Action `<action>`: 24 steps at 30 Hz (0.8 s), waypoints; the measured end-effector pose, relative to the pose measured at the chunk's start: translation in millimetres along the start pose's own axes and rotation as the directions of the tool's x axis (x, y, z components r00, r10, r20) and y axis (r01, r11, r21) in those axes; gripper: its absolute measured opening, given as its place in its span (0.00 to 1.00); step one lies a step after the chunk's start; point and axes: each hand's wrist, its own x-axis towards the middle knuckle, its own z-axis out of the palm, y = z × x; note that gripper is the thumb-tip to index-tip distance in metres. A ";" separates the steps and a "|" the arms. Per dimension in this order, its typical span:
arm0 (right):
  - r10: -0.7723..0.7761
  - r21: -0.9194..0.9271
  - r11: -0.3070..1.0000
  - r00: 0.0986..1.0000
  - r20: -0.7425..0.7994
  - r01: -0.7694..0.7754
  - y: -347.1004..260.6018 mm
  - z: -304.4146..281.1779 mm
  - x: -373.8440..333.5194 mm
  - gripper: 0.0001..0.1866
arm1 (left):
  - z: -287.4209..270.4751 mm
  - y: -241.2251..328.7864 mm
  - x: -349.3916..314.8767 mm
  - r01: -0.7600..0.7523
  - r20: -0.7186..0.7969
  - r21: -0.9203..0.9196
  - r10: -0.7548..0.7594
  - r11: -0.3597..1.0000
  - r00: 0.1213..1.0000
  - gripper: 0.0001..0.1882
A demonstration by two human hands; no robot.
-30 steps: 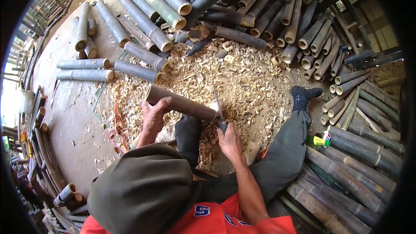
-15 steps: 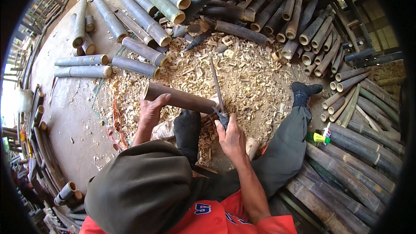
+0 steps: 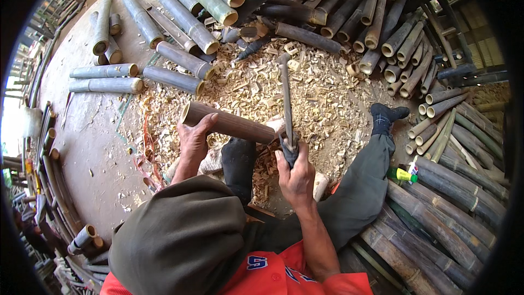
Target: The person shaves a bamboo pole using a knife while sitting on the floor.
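A short brown bamboo tube (image 3: pixel 234 125) lies slanted across in front of me, its open end at the left. My left hand (image 3: pixel 194 136) is closed around it near that end, thumb on top. In my right hand (image 3: pixel 297 177) is a long-bladed knife (image 3: pixel 287 95), gripped by its dark wrapped handle. Its narrow blade points away from me, just past the tube's right end. Whether blade and tube touch, I cannot tell. Under the tube, beside my dark-covered foot (image 3: pixel 238 161), is a pale support (image 3: pixel 212 161), mostly hidden.
Pale wood chips (image 3: pixel 322 98) cover the ground ahead. Cut bamboo tubes (image 3: pixel 174 79) lie at the left, with a large bamboo pile (image 3: pixel 376 19) at the far right. Long bamboo poles (image 3: pixel 436 213) and a yellow-green bottle (image 3: pixel 404 175) are by my right leg (image 3: pixel 360 177).
The knife's blade has turned from leaning left to nearly straight ahead, its tip shifting right. My right hand has moved slightly right. My left hand keeps its hold on the bamboo tube.
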 end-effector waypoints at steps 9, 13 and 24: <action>0.272 -0.244 0.944 0.941 0.200 -0.221 41.0 13.2 -10.4 0.22 | -17.2 9.8 -3.5 0.047 0.047 0.042 -0.049 0.998 0.998 0.29; 0.081 -0.022 0.997 0.997 0.018 -0.080 18.2 -1.4 -10.1 0.19 | -15.8 12.0 -4.6 0.051 0.088 0.104 -0.061 0.993 0.994 0.29; 0.139 -0.073 0.989 0.985 0.100 -0.132 -1.4 -3.8 -3.9 0.23 | -9.7 0.9 -2.7 -0.032 0.046 -0.078 0.035 0.996 0.998 0.28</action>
